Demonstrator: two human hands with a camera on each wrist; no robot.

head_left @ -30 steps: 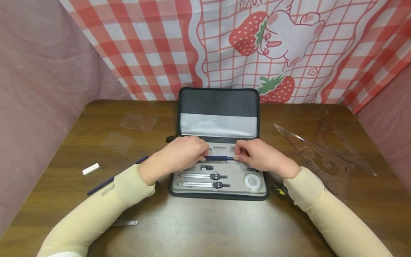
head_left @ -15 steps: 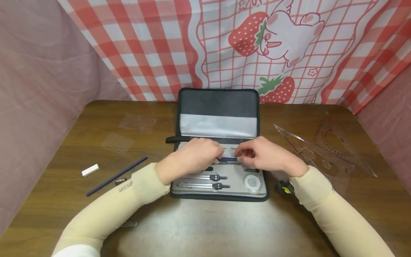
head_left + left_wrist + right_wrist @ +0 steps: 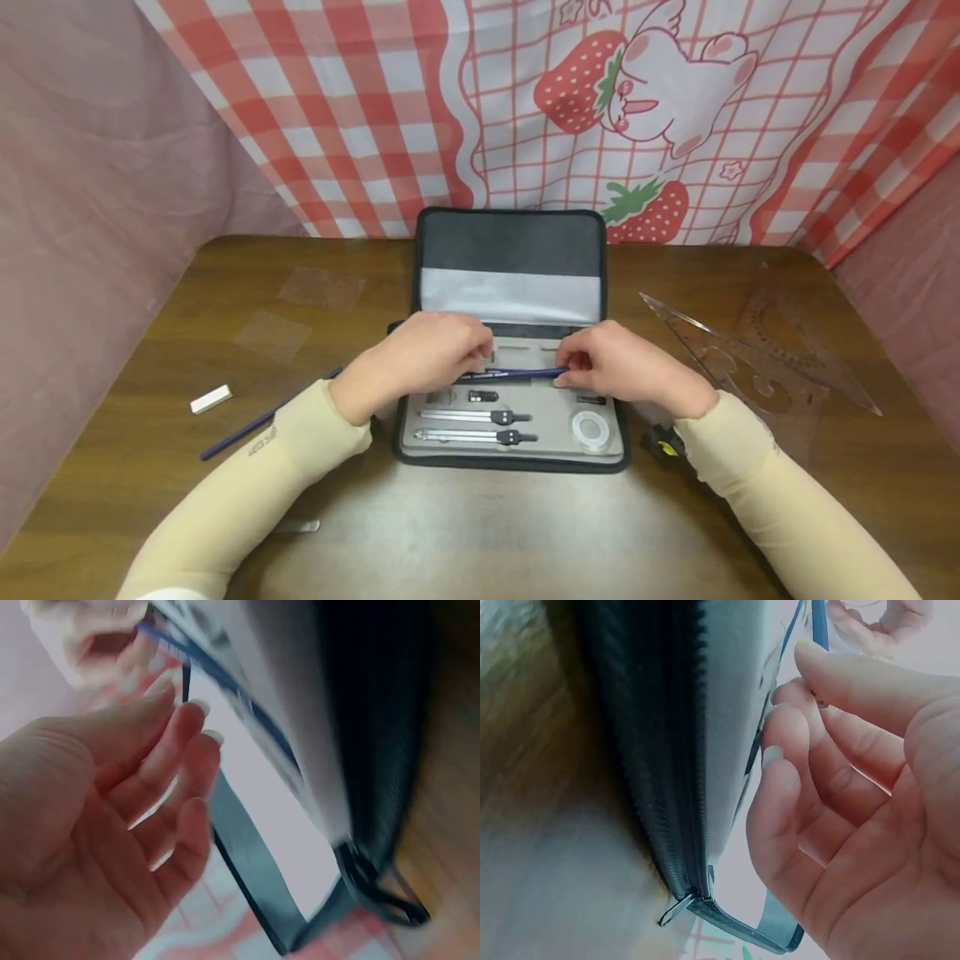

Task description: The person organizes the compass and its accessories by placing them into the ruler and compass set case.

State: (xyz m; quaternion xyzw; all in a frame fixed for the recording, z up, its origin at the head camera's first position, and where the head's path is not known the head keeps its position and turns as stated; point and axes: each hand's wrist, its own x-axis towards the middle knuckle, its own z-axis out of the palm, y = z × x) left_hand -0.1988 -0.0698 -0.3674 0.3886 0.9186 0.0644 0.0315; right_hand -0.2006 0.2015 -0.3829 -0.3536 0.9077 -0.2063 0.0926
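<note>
A blue pencil lies lengthwise over the upper part of the grey tray in an open black zip case. My right hand pinches its right end between thumb and fingertips. My left hand hovers near the pencil's left end; in the left wrist view its fingers are loosely bent and stand apart from the pencil. Two compasses, a small dark-capped case and a round white disc sit in the tray below. My left hand partly hides the tray's left side.
Left on the wooden table are a white eraser, another blue pencil partly under my sleeve, and clear plastic sheets. Right are clear set squares and a black-and-yellow object. A metal strip lies in front.
My left hand first slid right along the pencil, then drew back left, baring more of it. The right hand stays at the pencil's right end. The pencil now lies slightly tilted.
</note>
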